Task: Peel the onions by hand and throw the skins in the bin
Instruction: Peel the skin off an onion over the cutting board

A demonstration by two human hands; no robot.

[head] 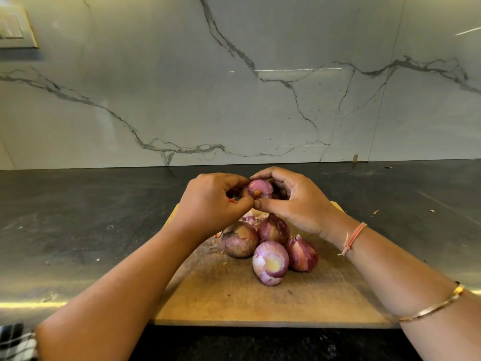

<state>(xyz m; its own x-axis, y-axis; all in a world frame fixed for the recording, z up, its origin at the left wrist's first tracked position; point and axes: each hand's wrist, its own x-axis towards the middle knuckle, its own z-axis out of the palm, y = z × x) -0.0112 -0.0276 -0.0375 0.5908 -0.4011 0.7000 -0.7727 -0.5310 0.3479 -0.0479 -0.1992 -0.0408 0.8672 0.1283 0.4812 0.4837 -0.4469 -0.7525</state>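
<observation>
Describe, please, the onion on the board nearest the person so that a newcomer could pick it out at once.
Find the wooden cutting board on the dark counter. In the cluster lying on it, take the front onion, closest to the near edge. Unlike its papery-skinned neighbours, it shows a bare pale yellow patch.

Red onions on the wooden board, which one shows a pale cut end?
The front red onion nearest the camera; the three behind it show only dry reddish-brown skin.

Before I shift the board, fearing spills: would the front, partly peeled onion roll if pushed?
Likely yes: the front onion is round, on a flat cutting board. Its bared surface looks smooth, perhaps slippery. The neighbouring onion beside it may check it.
</observation>
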